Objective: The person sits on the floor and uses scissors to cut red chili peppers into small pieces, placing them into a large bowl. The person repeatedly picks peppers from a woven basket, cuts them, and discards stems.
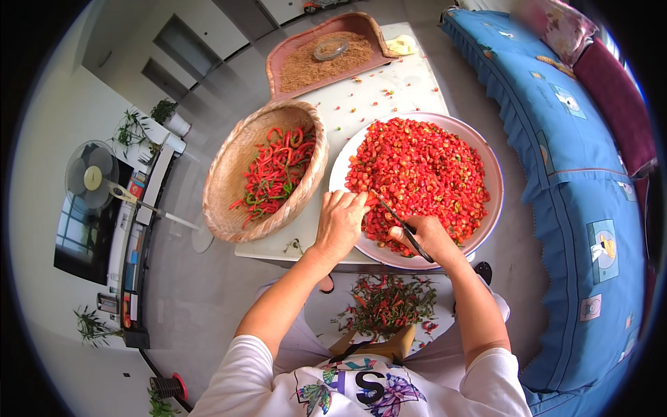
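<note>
My left hand (340, 221) pinches a red chili pepper (371, 199) over the near left rim of a wide white enamel basin (495, 174). In my right hand (428, 240) is a pair of black-handled scissors (398, 219), its blades reaching up to the pepper. Chopped red chili pieces (417, 172) are heaped in the basin. To the left, a tilted oval woven basket (221, 193) holds whole red chilies (279, 172), a few of them green.
Behind stands a woven winnowing tray (378, 39) of brown grain-like material with a glass dish (331, 49). Chili bits dot the white table (365, 99). Stems and chilies (391, 305) lie between my legs. A blue-covered sofa (578, 182) runs along the right; a standing fan (94, 177) is left.
</note>
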Action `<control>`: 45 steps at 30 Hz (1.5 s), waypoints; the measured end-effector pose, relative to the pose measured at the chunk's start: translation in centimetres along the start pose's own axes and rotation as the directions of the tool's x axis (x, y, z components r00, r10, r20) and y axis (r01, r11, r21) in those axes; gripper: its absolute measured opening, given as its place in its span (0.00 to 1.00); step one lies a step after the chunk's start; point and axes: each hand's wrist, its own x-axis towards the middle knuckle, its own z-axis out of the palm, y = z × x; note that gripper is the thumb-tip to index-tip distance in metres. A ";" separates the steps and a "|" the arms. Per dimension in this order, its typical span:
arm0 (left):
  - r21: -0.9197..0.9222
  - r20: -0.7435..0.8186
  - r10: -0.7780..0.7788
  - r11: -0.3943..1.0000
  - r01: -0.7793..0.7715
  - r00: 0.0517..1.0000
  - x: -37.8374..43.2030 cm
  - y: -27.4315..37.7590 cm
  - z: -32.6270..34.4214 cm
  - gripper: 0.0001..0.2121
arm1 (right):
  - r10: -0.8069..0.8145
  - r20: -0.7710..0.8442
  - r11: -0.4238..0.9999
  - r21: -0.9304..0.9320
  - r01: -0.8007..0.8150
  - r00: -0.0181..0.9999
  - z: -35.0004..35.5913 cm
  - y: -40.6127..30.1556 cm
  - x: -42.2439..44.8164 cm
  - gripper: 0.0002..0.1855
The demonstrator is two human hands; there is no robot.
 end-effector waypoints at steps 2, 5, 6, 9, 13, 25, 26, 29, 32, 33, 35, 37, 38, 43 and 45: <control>-0.009 0.015 -0.027 1.000 0.027 1.000 0.2 -0.3 0.2 0.14 | 0.029 -0.036 0.999 -0.025 -0.030 0.999 -0.1 -0.1 0.0 0.39; -0.028 0.009 -0.043 0.999 0.043 0.999 0.8 -0.2 0.5 0.14 | 0.012 -0.110 1.000 -0.017 -0.014 0.994 0.7 1.3 0.2 0.34; -0.029 0.001 -0.050 0.998 0.050 0.999 0.8 -0.2 0.5 0.14 | 0.018 -0.105 0.999 -0.025 -0.021 0.994 0.7 1.2 0.2 0.34; -0.017 -0.027 -0.025 1.000 0.024 0.999 0.6 -0.4 0.7 0.14 | 0.029 -0.097 0.999 -0.035 -0.033 0.995 0.3 0.6 0.2 0.34; -0.042 -0.045 -0.027 0.999 0.025 0.999 0.4 -0.3 0.6 0.14 | 0.008 -0.120 1.000 -0.025 -0.011 0.993 0.5 0.5 0.2 0.34; -0.045 -0.084 -0.030 0.999 0.026 0.996 0.3 0.4 0.4 0.14 | -0.023 0.069 0.998 0.053 0.020 0.997 0.3 0.4 -0.1 0.30; -0.041 -0.079 -0.013 0.999 0.010 0.997 0.2 0.7 0.6 0.15 | -0.017 0.071 0.999 0.051 0.014 0.997 0.1 0.3 -0.3 0.30; -0.039 -0.082 0.010 0.999 -0.013 0.997 0.0 0.9 0.9 0.15 | -0.004 0.100 1.000 0.031 0.001 0.995 -0.3 0.3 -0.2 0.32; -0.042 -0.090 0.008 0.999 -0.012 0.996 0.1 0.8 1.1 0.15 | -0.017 0.051 1.000 0.019 0.016 0.999 -0.5 0.3 -0.4 0.33; -0.043 -0.089 0.004 0.999 -0.007 0.996 0.2 0.7 1.1 0.15 | -0.006 0.041 1.000 0.020 0.005 0.999 -0.5 0.3 -0.4 0.33; -0.048 -0.090 -0.012 0.999 0.008 0.996 0.3 0.7 1.2 0.14 | 0.014 0.023 1.000 0.023 -0.015 1.000 -0.3 0.4 -0.3 0.34; -0.055 -0.096 -0.030 0.998 0.025 0.995 0.4 0.8 1.1 0.14 | -0.008 0.014 1.000 -0.003 0.008 1.000 0.0 0.7 -0.3 0.34; -0.054 -0.088 -0.025 0.998 0.020 0.996 0.4 0.8 1.2 0.14 | -0.019 0.010 1.000 -0.016 0.020 1.000 0.1 0.9 -0.2 0.35; -0.071 -0.095 -0.059 0.996 0.052 0.994 0.0 0.6 1.3 0.13 | -0.007 0.000 0.999 0.034 0.007 1.000 0.3 0.4 -0.1 0.36; -0.085 -0.131 -0.060 0.995 0.049 0.989 0.0 0.2 1.1 0.13 | 0.016 -0.017 0.999 0.046 -0.015 1.000 0.2 0.1 -0.1 0.36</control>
